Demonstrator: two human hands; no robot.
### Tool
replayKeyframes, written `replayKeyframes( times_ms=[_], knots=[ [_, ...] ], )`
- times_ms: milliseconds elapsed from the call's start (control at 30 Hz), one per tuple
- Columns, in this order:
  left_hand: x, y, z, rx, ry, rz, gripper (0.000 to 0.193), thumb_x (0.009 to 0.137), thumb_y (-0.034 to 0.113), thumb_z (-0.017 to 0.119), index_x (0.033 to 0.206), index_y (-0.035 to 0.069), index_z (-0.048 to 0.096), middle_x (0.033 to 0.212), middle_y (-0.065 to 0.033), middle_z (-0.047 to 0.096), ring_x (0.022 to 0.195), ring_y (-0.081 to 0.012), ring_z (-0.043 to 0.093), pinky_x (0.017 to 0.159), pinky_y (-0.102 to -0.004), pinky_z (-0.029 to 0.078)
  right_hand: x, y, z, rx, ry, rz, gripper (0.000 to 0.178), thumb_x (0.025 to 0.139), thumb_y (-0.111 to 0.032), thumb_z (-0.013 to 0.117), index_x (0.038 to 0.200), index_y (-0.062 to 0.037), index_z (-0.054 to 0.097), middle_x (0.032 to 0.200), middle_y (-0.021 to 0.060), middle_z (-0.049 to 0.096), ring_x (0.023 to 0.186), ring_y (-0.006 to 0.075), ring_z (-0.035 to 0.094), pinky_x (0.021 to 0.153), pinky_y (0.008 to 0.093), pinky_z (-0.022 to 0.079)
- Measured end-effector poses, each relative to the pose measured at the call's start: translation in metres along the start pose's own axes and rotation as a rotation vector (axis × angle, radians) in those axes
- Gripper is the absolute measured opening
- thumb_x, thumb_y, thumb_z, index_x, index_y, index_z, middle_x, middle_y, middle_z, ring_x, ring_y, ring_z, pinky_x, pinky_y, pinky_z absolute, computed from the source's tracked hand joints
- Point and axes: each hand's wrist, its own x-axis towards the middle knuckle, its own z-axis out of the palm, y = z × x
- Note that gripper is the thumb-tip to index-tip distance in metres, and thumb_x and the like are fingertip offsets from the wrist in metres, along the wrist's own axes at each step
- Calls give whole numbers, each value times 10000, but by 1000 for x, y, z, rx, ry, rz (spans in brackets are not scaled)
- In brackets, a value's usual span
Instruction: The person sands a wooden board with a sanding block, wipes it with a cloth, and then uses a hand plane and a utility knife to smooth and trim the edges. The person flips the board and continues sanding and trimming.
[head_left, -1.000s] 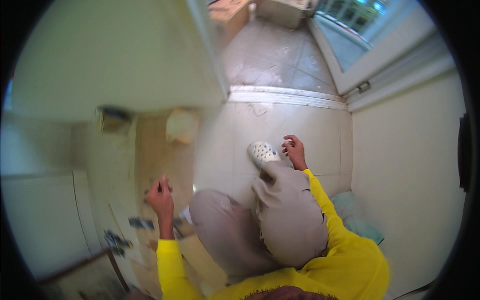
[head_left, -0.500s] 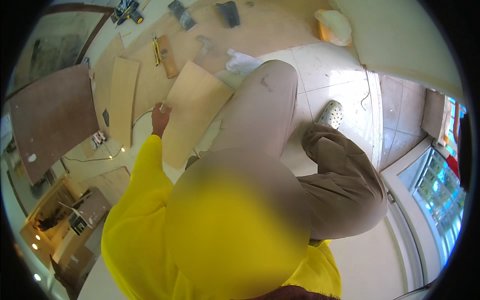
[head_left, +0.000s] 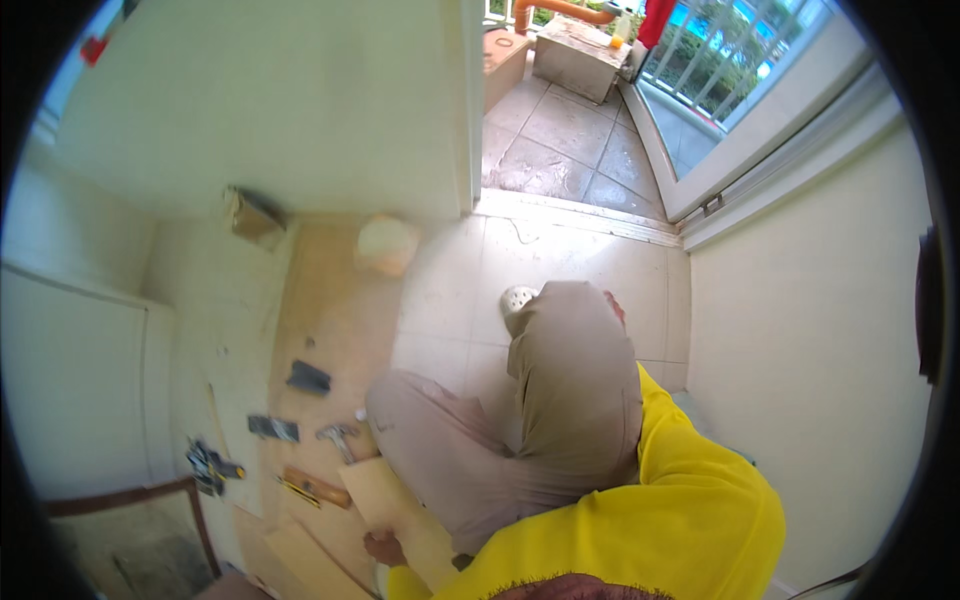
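Observation:
My left hand (head_left: 383,548) is at the lower part of the view, closed at the edge of a pale wooden board (head_left: 405,512) that lies beside my bent left leg. Past my right knee, a small part of my right hand (head_left: 615,306) shows; the leg hides its fingers, so I cannot tell what it touches. Just beyond the board lies a hammer (head_left: 338,436). Left of the board are a brown wooden tool (head_left: 318,487) and a yellow utility knife (head_left: 297,489) side by side. Another long pale board (head_left: 318,560) is nearest my left hand on its left.
Two dark grey pieces (head_left: 308,378) (head_left: 273,428) lie on a brown floor sheet (head_left: 335,300). A black-and-yellow power tool (head_left: 213,467) sits farther left. A blurred white-and-orange bag (head_left: 387,246) rests by the wall. An open glass door (head_left: 715,140) stands beside a tiled threshold at the far right.
My view has swung to the right, toward the doorway. The right sleeve and part of my right hand now show beyond the knee. My left hand stays at the board's edge.

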Motion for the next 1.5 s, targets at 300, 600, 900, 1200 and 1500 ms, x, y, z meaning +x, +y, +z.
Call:
replayKeyframes(
  times_ms=[300,600,900,1200,1500],
  knots=[
    [128,259,-113,-525,-148,320,175,1184,94,611,1115,-26,718,952,-126,743,750,-196,690,701,-366,585,-91,17,24,168,-90,178,1036,987,-250,870,1820,-70,282,1768,329,450,1583,528,504,1261,610,503],
    [-78,591,-321,-1655,12,1479,165,1112,170,740,1059,27,676,958,-86,684,807,-214,654,760,-375,550,-83,16,26,80,-175,151,1068,969,-349,838,1834,-94,265,1789,412,358,1619,583,414,1249,614,523],
    [-109,614,-340,-1618,127,1720,134,1109,163,736,1102,33,706,1030,-89,709,889,-227,680,833,-384,559,-78,31,49,7,-224,137,1162,925,-432,902,1853,-198,244,1798,397,351,1580,563,449,1195,621,574],
    [-97,601,-346,-1618,162,1768,124,1107,155,731,1144,38,736,1102,-91,733,971,-240,706,906,-392,569,-70,45,66,-54,-242,133,1210,940,-442,933,1872,-253,186,1800,387,353,1550,558,474,1164,602,600],
    [-89,592,-352,-1615,267,1766,140,1104,148,726,1187,43,766,1174,-94,758,1054,-254,732,979,-400,579,-59,61,79,-142,-228,80,1117,977,-408,892,1855,-226,226,1753,359,413,1497,525,516,1132,557,604]
  ],
)
